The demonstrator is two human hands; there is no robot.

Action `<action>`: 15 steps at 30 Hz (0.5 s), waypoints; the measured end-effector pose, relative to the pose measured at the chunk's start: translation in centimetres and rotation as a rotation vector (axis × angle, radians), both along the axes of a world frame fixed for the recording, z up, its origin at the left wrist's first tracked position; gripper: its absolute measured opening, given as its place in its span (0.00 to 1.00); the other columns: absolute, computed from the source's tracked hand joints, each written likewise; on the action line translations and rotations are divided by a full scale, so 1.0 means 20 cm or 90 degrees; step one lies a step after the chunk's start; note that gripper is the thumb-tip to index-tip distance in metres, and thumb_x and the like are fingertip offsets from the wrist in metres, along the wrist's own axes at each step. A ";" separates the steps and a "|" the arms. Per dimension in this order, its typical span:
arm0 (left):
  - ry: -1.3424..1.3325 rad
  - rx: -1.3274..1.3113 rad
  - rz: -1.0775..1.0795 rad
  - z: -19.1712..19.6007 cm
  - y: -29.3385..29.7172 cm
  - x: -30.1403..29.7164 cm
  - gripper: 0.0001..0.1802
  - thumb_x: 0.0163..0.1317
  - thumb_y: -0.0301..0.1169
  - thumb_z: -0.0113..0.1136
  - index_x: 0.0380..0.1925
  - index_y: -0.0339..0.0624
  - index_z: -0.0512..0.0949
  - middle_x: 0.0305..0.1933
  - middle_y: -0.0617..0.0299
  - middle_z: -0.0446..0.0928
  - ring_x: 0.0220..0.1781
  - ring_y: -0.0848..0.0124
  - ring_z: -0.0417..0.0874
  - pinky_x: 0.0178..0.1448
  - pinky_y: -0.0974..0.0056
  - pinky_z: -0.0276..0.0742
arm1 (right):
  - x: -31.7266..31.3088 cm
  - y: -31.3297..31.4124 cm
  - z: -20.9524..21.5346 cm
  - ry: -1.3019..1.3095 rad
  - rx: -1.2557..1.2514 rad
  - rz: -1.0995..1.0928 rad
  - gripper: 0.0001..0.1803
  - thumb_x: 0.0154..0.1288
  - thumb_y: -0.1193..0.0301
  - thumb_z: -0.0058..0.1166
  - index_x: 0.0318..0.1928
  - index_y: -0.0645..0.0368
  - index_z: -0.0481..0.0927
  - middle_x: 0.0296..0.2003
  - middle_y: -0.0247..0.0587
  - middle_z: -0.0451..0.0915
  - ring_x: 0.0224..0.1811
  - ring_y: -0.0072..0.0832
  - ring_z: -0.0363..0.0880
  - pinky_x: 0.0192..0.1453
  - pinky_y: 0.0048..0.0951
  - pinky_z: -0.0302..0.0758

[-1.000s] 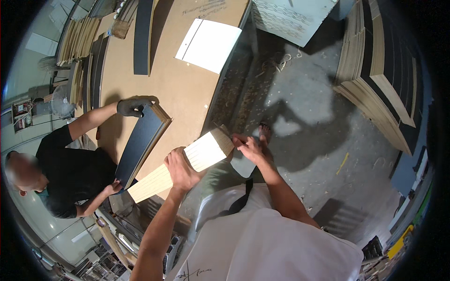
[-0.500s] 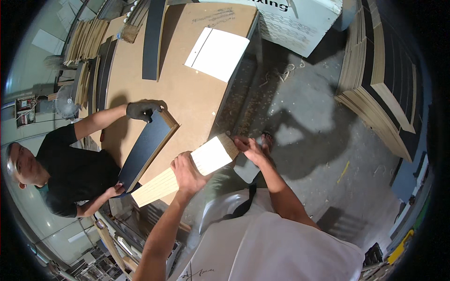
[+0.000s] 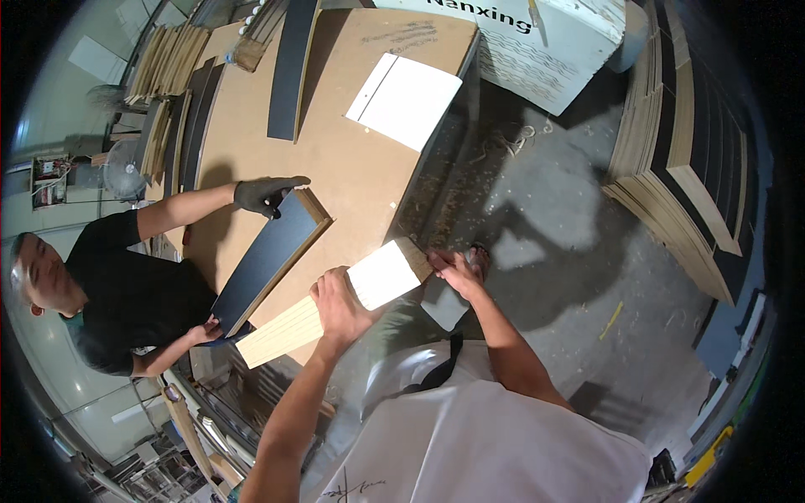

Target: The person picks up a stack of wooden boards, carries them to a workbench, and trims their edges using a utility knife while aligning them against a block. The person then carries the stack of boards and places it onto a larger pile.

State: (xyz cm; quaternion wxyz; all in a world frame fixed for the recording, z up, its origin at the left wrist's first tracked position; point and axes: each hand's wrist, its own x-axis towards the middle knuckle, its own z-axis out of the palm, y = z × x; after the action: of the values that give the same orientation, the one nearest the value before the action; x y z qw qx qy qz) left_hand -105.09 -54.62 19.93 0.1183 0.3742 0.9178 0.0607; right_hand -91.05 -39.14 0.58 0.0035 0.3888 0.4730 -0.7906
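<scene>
A long stack of pale wooden boards (image 3: 382,277) lies slantwise before me, over the table's near edge. Fine lines run along its left part, and its right end is brown and rough. My left hand (image 3: 342,305) is wrapped over its middle, fingers curled across the far side. At the right end, my right hand (image 3: 455,273) has its fingers closed against the corner; the fingertips are partly hidden. Across from me, a co-worker in a black shirt holds a dark-faced board (image 3: 267,258) tilted on the table, with a gloved hand (image 3: 267,196) at its top end.
The brown-topped table (image 3: 335,168) carries a white sheet (image 3: 411,99) and another dark board (image 3: 291,75). Several wood strips (image 3: 168,63) are piled at far left. Stacked panels (image 3: 671,159) stand right, and a large white box (image 3: 537,59) stands beyond the table.
The whole view has shifted slightly, so the table and white box sit a little further right. My hands keep their grip on the stack. The co-worker's gloved fingers have moved slightly at the board's end.
</scene>
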 end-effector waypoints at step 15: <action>-0.007 -0.004 -0.009 0.00 0.04 0.01 0.48 0.32 0.46 0.76 0.53 0.35 0.65 0.47 0.48 0.68 0.54 0.53 0.68 0.63 0.50 0.58 | -0.07 0.07 -0.06 0.007 0.097 0.030 0.31 0.66 0.44 0.55 0.51 0.60 0.83 0.34 0.31 0.82 0.33 0.18 0.74 0.42 0.24 0.71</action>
State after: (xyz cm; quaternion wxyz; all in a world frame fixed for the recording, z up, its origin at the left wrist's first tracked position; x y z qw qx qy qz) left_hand -104.80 -53.89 19.87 0.1249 0.3797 0.9148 0.0589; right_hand -92.53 -37.81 -0.59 -0.0100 0.3719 0.5412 -0.7541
